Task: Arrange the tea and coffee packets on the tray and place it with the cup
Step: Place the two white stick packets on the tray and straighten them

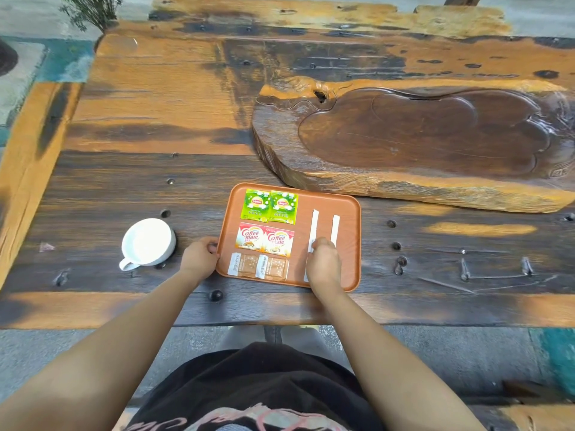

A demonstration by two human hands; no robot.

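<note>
An orange-brown tray (pixel 348 213) lies on the wooden table near its front edge. On it sit two green tea packets (pixel 269 205), two red-and-white Coffee mate packets (pixel 264 239) below them, and two brown packets (pixel 258 265) at the front. Two white stick sachets (pixel 314 225) lie upright-wise on the tray's right half. My left hand (pixel 199 258) grips the tray's left rim. Over the tray's right half, my right hand (pixel 323 264) rests with fingertips on the lower end of the left stick sachet. A white cup (pixel 147 242) stands left of the tray, apart from it.
A large carved wooden slab (pixel 420 141) lies behind and right of the tray, its edge close to the tray's far rim. Metal studs and nails (pixel 401 262) dot the table surface. A potted plant (pixel 90 10) is at the far left corner.
</note>
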